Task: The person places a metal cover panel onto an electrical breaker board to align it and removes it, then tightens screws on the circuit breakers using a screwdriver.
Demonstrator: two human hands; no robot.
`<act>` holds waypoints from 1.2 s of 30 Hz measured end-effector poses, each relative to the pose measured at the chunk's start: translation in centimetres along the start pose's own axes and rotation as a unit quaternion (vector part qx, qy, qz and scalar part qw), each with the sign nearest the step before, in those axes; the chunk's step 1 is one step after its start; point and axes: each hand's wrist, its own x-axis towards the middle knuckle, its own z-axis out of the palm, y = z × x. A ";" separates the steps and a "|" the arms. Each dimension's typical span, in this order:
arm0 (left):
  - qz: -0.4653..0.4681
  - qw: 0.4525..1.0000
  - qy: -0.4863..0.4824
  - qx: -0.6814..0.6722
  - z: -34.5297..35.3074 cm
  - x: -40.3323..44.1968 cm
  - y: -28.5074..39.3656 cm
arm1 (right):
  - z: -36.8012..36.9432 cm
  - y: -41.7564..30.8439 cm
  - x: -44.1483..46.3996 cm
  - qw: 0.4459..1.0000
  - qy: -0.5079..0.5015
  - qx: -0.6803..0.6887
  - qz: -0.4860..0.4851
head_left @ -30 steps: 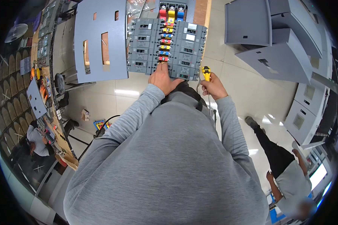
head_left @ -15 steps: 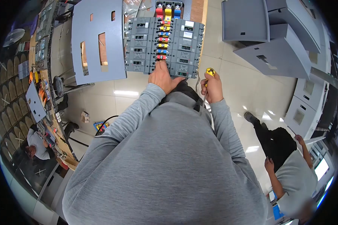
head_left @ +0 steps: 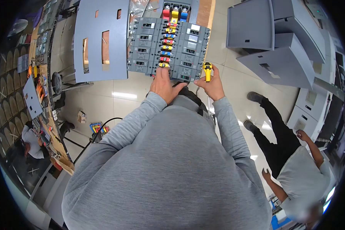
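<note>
A block of dark grey circuit breakers (head_left: 143, 50) stands in two columns at the top middle. Red, yellow and blue busbar pieces (head_left: 166, 47) with screws run down between the columns. My left hand (head_left: 164, 86) is open at the near end of that strip, fingers stretched against the lowest yellow piece, thumb spread to the right. What lies under its fingertips is hidden. My right hand (head_left: 214, 87) is closed on a yellow-and-black screwdriver (head_left: 207, 72), its handle upward, beside the breakers' lower right corner. Its thumb reaches toward that corner; whether it touches, I cannot tell.
A grey panel with cutouts (head_left: 94, 46) lies left of the breakers. Grey metal enclosures (head_left: 253, 27) stand on the floor at upper right. One person (head_left: 299, 168) walks at right; another (head_left: 36, 142) is by the shelving at left. A black cable (head_left: 110, 121) crosses the lower left.
My right hand has moved up and left to the breakers' corner, and the screwdriver handle has turned. The left hand has shifted slightly down, exposing a yellow piece. The person at right has stepped.
</note>
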 end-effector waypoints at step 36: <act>-0.156 0.950 0.053 -0.266 -4.9 13.2 -14.1 | 1.3 4.9 -0.3 0.832 -0.110 0.469 0.274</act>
